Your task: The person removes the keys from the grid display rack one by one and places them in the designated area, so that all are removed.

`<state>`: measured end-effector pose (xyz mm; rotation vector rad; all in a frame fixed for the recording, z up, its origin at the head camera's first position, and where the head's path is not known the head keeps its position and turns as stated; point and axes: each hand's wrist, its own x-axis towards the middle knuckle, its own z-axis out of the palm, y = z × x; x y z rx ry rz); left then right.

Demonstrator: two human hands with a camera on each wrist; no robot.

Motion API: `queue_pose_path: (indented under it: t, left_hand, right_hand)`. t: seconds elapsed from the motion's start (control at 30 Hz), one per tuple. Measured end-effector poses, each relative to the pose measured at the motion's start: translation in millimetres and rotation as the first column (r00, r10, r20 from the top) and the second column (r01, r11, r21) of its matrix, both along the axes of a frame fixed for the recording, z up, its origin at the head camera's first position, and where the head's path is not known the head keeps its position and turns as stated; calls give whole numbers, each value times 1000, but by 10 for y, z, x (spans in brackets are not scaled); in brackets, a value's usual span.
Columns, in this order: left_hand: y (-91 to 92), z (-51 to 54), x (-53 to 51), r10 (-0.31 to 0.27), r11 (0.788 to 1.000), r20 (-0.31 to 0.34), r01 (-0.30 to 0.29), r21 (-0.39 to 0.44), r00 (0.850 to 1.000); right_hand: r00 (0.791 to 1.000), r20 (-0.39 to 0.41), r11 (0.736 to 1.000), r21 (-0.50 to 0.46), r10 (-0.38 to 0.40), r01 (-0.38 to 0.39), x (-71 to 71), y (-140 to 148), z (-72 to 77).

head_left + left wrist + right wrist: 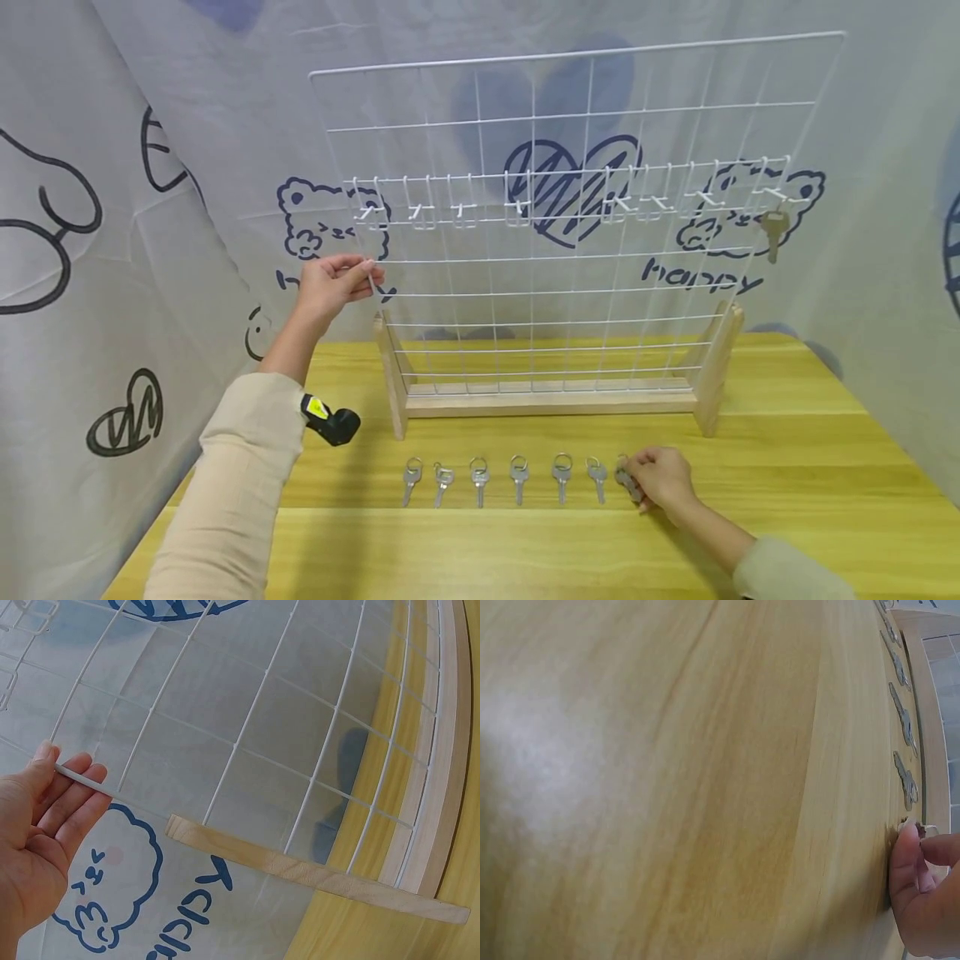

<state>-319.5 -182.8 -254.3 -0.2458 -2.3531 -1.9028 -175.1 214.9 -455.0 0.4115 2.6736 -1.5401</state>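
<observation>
A white wire grid (577, 54) stands upright in a wooden base (551, 406). My left hand (333, 287) pinches the grid's left side wire between thumb and fingers; in the left wrist view the same hand (45, 832) has its thumb on top of that wire. At the right end of a row on the table, my right hand (663, 479) pinches a key with a ring (628, 483), partly covered by the fingers. Several silver keys, among them a middle key (519, 472), lie to its left. One brass-coloured key (775, 229) hangs from the rightmost hook (772, 193).
Several white hooks, one of them a left hook (416, 212), line a horizontal wire of the grid. The yellow wooden table (450, 550) lies beneath everything. A printed cloth (210, 208) closes off the back and sides. A black wrist camera (333, 423) sits by my left sleeve.
</observation>
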Motion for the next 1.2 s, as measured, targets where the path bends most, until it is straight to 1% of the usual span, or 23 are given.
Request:
queue_pose_path:
  t: [0.27, 0.33, 0.47, 0.57, 0.67, 0.83, 0.97, 1.03, 1.2]
  left_hand:
    - [4, -5, -3, 6, 1000, -12, -6, -9, 1000]
    - [5, -6, -8, 5, 1000, -16, -5, -6, 1000]
    - [5, -7, -9, 2, 1000, -16, -2, -4, 1000]
    - [5, -6, -7, 0, 1000, -14, 0, -4, 1000]
    - [2, -5, -4, 0, 1000, -9, 0, 1, 1000]
    - [-8, 1, 13, -2, 1000, -3, 2, 11, 1000]
    - [-11, -2, 10, 2, 1000, -5, -1, 11, 1000]
    - [-6, -4, 6, 8, 1000, -5, -8, 7, 1000]
    - [-3, -10, 1, 8, 1000, -11, -8, -10, 1000]
  right_hand:
    - [1000, 16, 1000, 3, 0, 0, -7, 6, -2]
    - [1000, 11, 1000, 21, 5, -5, -9, 5, 3]
    - [999, 2, 995, 91, 33, -33, -7, -2, 31]
    - [998, 7, 988, 142, 55, -55, -7, -9, 55]
    - [998, 16, 980, 187, 60, -62, -8, -12, 79]
    - [994, 68, 956, 274, 84, -99, -12, 0, 127]
    - [988, 99, 943, 298, 121, -146, -23, 24, 143]
    - [986, 98, 937, 309, 138, -162, -31, 39, 134]
    - [983, 59, 925, 332, 175, -185, -32, 81, 73]
